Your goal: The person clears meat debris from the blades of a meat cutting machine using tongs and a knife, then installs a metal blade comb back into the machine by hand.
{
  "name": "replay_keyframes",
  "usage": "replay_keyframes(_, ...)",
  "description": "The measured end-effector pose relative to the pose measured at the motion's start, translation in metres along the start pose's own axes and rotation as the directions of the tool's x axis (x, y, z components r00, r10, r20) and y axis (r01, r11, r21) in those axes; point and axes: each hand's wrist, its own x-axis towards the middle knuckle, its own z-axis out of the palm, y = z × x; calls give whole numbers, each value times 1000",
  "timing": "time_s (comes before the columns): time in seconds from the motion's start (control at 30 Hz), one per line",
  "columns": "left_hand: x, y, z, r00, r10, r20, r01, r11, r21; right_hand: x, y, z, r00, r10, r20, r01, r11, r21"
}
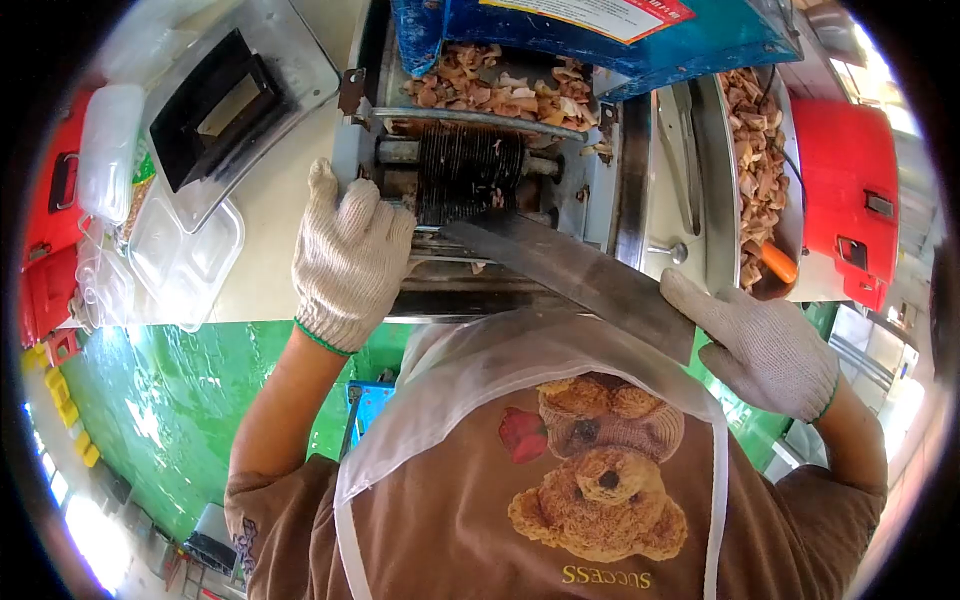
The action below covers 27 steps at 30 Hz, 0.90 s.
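My right hand (765, 340), in a pale knitted glove, grips the near end of a long flat metal plate (585, 270). Its far end reaches over the dark ridged roller (465, 175) of a blue and metal slicing machine (600, 45). On the machine's left side, my gloved left hand (350, 255) has its fingers curled at the frame, the index finger straighter. What lies under those fingers is hidden. Sliced meat pieces (500, 95) sit behind the roller.
A metal tray of meat pieces (755, 150) with an orange handle (778, 262) stands right, beside a red case (850, 190). Metal tongs (690, 155) lie nearer the machine. To the left are clear plastic containers (185, 250) and a metal tray with a black part (215, 110).
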Motion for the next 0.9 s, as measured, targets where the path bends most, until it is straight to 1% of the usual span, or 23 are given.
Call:
replay_keyframes(0.1, 0, 0, 1, 999, -4, -34, 3, 999, -32, 1, -4, 2, 1000, 18, -11, -18, 999, -37)
replay_keyframes(0.33, -1, -1, 2, 1000, -1, -21, 0, 1000, -23, 3, -3, 9, 999, 25, -41, -24, 999, 24)
replay_keyframes(0.43, 3, 3, 0, 992, -25, -124, 15, 997, -81, 8, -6, 7, 998, 54, -26, -53, 998, 27)
replay_keyframes(0.5, 3, 2, 2, 989, -28, -144, 15, 996, -87, 14, -9, 5, 997, 77, -17, -76, 995, 64)
replay_keyframes(0.53, 3, 2, 3, 987, -29, -155, 15, 996, -91, 16, -9, 7, 997, 70, -33, -68, 996, 57)
replay_keyframes(0.6, 2, 2, 2, 992, -22, -125, 14, 998, -65, 22, -7, 14, 996, 54, -67, -51, 998, 40)
replay_keyframes(0.7, 2, 1, 2, 993, -16, -116, 10, 999, -52, 27, 4, 25, 991, -52, -126, 73, 983, 169)
replay_keyframes(0.73, 2, 1, 2, 993, -17, -117, 11, 999, -52, 26, 3, 21, 999, 45, -11, -39, 943, 331)
replay_keyframes(0.77, 2, 2, 2, 993, -23, -120, 16, 998, -59, 25, 1, 14, 985, 122, 118, -164, 868, 469)
replay_keyframes(0.8, 3, 2, 2, 992, -26, -123, 18, 998, -65, 24, -1, 6, 951, 176, 253, -295, 760, 579)
replay_keyframes(0.9, 3, 1, 0, 994, -29, -103, 20, 996, -85, 26, 0, -14, 932, 170, 319, -340, 714, 612)
